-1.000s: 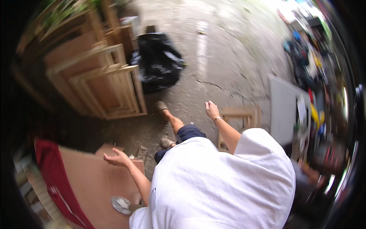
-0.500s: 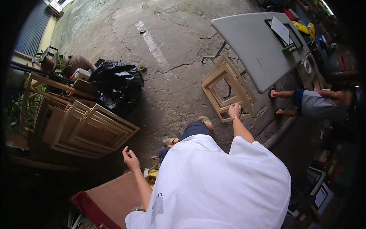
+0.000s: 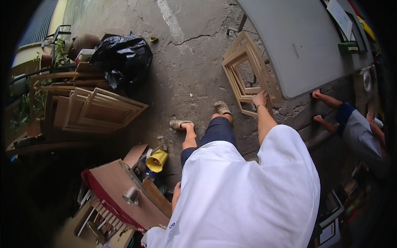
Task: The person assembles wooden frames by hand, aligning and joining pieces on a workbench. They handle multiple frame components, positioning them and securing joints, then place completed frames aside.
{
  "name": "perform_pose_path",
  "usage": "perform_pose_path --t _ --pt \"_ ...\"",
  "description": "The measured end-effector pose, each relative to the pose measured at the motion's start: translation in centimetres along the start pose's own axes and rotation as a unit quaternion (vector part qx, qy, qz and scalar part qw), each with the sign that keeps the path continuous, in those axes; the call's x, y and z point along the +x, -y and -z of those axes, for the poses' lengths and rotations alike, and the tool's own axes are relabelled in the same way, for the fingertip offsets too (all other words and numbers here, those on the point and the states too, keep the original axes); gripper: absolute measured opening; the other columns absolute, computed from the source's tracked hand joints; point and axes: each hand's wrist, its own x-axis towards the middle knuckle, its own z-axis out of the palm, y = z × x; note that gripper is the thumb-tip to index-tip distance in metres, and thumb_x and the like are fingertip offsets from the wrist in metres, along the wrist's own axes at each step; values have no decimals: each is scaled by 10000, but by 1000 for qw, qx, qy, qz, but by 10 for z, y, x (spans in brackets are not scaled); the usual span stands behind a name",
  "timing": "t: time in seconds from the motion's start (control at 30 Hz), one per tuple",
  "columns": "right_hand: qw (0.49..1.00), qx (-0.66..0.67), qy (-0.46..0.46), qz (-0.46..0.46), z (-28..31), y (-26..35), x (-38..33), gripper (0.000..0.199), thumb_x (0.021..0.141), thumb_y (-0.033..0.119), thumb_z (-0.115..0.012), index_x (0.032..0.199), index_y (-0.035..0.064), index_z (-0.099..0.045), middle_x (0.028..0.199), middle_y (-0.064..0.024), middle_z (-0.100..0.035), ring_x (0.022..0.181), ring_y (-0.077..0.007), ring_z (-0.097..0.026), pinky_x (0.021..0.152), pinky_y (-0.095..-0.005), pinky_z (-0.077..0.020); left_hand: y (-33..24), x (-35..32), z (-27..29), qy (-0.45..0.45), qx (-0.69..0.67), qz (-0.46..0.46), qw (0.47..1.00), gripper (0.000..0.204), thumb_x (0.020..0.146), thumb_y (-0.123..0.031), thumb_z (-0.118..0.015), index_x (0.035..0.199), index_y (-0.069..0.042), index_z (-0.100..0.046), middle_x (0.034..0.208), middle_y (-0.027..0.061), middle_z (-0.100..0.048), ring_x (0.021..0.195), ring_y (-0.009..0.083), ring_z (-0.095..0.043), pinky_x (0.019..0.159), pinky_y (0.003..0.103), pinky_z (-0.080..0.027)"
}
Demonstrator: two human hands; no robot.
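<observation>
My right hand point(image 3: 260, 98) is closed on the near edge of several nested wooden frames point(image 3: 244, 89). They are pale, bare wood with open centres, and they lean upright beside the grey table. Of my left hand point(image 3: 177, 192), only a little shows along the left side of my white shirt; its fingers are hidden. Nearest to it is a brown board point(image 3: 138, 198) with a small metal can point(image 3: 131, 196) on it.
More wooden frames point(image 3: 103, 109) lean in a stack at left, below a black plastic bag point(image 3: 124, 58). The grey table point(image 3: 306, 49) stands at upper right, a person point(image 3: 355, 128) beside it. A yellow bucket point(image 3: 156, 160) lies near the brown board. Cracked concrete is underfoot.
My left hand has dropped back from in front of the stacked frames to beside my body. My right hand keeps its grip on the wooden frames. The whole view has shifted, showing the bucket and can.
</observation>
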Motion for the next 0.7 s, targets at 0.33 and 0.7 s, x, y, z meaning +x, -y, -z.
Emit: perform_pose_path --t 0.33,0.7 --pt "988 -40 -139 48 -18 12 -45 688 915 195 -589 1512 44 -281 1506 -216 -341 1412 -404 -327 1182 -508 -289 17 -49 -48 -110 -44 176 977 353 1033 -312 -572 1323 -110 -584 1110 67 -705 976 150 -651 815 324 -514" --pt "995 85 28 32 -38 15 -19 410 964 205 -604 1311 -1 -531 1337 -233 -588 1231 -424 -556 1051 -530 -414 64 -42 -73 -165 -140 169 961 386 1029 -318 -572 1354 -109 -566 1125 42 -710 930 118 -666 749 269 -482"
